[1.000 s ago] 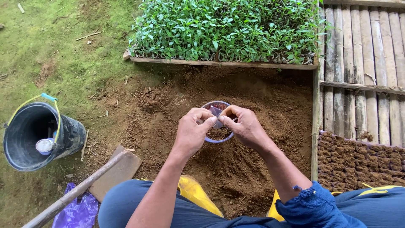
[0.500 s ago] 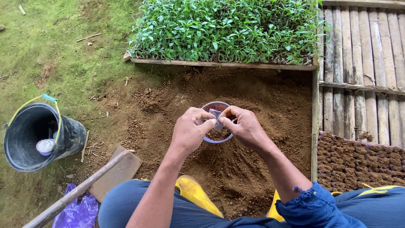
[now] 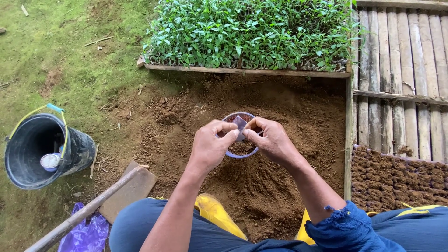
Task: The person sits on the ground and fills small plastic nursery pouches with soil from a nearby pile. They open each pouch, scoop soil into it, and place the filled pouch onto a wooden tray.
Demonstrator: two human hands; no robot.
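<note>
- Little change is seen since the earlier frames: the left hand point(image 3: 210, 147) and right hand point(image 3: 272, 140) are still held over the soil point(image 3: 261, 186).
- A small clear bag point(image 3: 240, 125) is pinched between the fingers of both hands, above a blue-rimmed cup point(image 3: 239, 153).
- Left of the cup, a black bucket point(image 3: 44, 151) is seen.
- Below the bucket, a purple bag point(image 3: 86, 235) is crumpled.
- Beyond the cup, seedlings point(image 3: 252, 32) are massed.

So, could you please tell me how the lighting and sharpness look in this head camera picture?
Head view: soft, even daylight with no hard shadows or glare; the left hand, the right hand and the small clear plastic bag they pinch are sharp; the green seedling bed is crisp too; the grey bamboo slats bow slightly from wide-lens distortion.
</note>
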